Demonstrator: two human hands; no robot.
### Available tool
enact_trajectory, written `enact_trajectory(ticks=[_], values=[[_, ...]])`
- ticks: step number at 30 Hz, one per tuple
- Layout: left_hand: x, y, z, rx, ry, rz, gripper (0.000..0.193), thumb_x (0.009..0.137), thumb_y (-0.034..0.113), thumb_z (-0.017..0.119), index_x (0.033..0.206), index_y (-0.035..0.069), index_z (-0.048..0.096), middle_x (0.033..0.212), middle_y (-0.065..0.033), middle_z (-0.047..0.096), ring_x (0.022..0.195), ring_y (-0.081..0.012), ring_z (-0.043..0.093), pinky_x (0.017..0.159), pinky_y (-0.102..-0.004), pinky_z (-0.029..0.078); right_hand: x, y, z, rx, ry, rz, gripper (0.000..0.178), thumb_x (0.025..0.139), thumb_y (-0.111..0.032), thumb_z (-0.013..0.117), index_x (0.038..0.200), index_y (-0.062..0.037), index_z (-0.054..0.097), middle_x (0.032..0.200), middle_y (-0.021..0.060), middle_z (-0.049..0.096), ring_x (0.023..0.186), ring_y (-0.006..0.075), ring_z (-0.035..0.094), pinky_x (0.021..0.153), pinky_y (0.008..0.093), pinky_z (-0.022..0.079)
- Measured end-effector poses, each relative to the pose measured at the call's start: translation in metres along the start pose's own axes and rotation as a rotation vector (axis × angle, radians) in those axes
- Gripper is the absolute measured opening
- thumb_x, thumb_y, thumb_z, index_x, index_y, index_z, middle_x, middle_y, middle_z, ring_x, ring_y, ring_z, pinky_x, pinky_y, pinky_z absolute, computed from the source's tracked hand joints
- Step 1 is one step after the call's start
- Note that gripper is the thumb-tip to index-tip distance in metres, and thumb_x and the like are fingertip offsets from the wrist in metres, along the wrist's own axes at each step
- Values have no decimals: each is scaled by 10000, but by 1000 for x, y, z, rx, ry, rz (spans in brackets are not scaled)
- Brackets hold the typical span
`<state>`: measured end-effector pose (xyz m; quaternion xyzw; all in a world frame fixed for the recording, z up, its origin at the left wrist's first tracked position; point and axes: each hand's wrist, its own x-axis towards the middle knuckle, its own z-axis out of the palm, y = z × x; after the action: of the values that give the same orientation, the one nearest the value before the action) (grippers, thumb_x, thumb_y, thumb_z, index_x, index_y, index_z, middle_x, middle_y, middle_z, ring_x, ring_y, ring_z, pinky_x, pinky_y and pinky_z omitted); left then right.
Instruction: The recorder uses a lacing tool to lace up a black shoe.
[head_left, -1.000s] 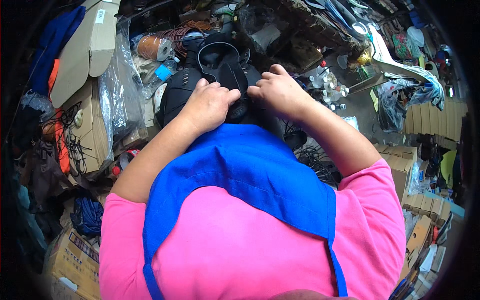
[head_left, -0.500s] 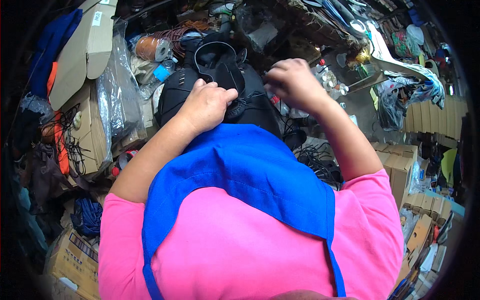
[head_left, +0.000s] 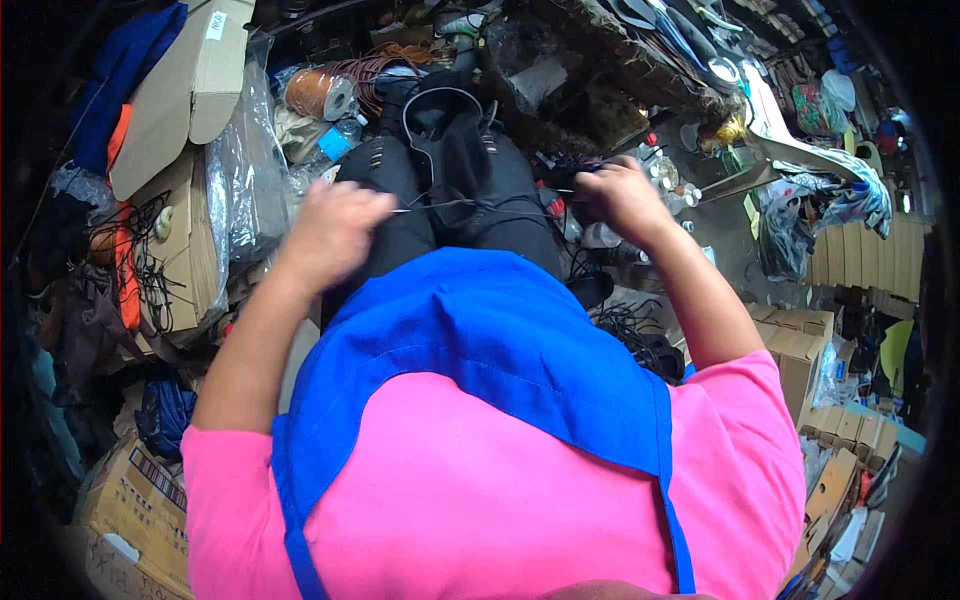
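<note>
Between my dark-trousered knees sits a black shoe-like piece (head_left: 462, 150) with a pale rim around its opening. A thin thread (head_left: 455, 203) runs across its near end, out to both sides. My left hand (head_left: 335, 228), smeared by motion, is closed left of the piece, with a pale stretch of the thread coming from its fingertips. On the other side my right hand (head_left: 622, 198) is closed, the thread's other side leading to its fingers. Whether either hand also grips a needle or small tool cannot be made out.
An orange spool (head_left: 318, 95) and a plastic bottle (head_left: 338, 140) lie beyond my left knee. Cardboard (head_left: 185, 95) and clear plastic sheeting (head_left: 250, 160) stand at the left. Small bottles (head_left: 665, 175) crowd the right, with black cords (head_left: 635, 325) nearer me and boxes (head_left: 795, 340) beyond.
My left hand has left the black piece and moved out to the left. My right hand has shifted slightly right and down. The thread now stretches between them.
</note>
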<state>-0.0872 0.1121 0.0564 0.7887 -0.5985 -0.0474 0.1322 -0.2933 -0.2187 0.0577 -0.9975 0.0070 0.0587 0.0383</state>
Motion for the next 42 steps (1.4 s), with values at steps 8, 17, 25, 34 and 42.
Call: enact_trajectory(ticks=[8,17,25,34,42], values=[[36,40,-57,-1058,296,-131,79,832,97,656,794,40,616,833,-23,613,821,-132,583,756,-274,450,37,-16,-25,1983,490,121,212,914,-232,609,1006,-41,604,945,56,638,899,152,598,891,363,469],[-8,23,-12,-922,204,-352,130,942,117,526,1041,80,600,847,17,550,728,-81,523,667,-229,447,13,-45,-36,1019,-112,-30,277,882,-307,642,848,-33,626,741,50,587,697,158,556,673,299,454],[-231,-190,-181,8,1101,-630,191,919,149,579,1052,47,671,1046,-40,665,906,-126,603,803,-266,478,-173,131,30,105,-40,784,283,780,-295,692,940,-61,694,894,168,671,836,324,645,740,394,499],[-23,-44,-60,-207,557,-272,281,817,33,640,1097,51,646,1067,-79,646,947,-185,601,866,-294,460,-79,51,50,588,-154,279,227,875,-130,601,1085,-63,653,964,133,630,897,273,594,794,359,467],[85,34,7,-489,9,93,320,753,137,719,1055,69,634,1085,-111,615,1016,-297,596,869,-365,476,51,-50,-13,923,52,78,153,773,-36,699,925,-44,685,843,39,600,826,129,588,752,275,479]])
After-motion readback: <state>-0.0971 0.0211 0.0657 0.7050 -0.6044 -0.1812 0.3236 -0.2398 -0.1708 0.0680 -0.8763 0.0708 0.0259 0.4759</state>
